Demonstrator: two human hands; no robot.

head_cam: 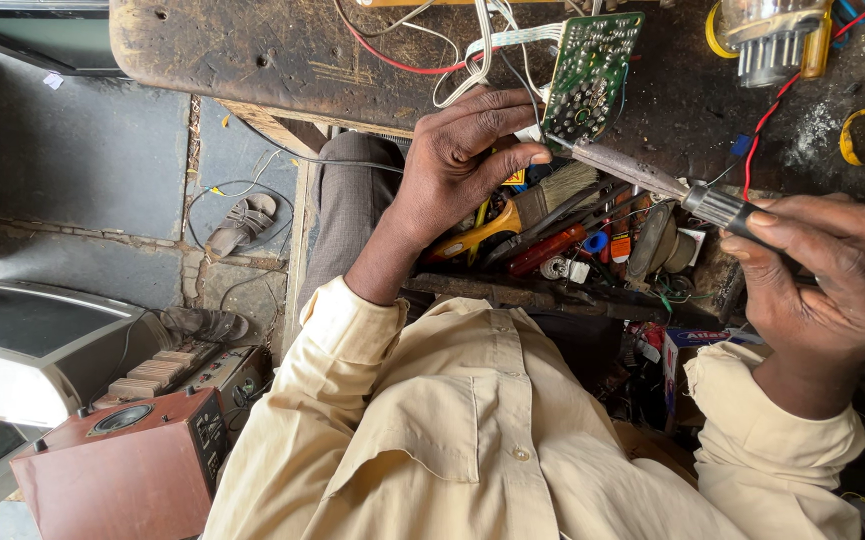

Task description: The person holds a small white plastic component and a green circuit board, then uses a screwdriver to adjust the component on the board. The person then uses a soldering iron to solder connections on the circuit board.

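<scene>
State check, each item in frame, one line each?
Left hand: steadies the board's edge with its fingertips.
Right hand: grip closed on the iron's handle.
Circuit board: propped on edge, wires attached.
Soldering iron: tip at the board's lower edge.
Paintbrush: lying in the drawer, untouched.

Soft, even daylight fills the scene, with no hard glare. The picture is sharp around both grips. Below the left hand's [468, 160] grip, the cluttered drawer [593, 250] lies in shadow. Edges bend slightly; the dark tabletop [243, 50] shows a dull sheen.
</scene>
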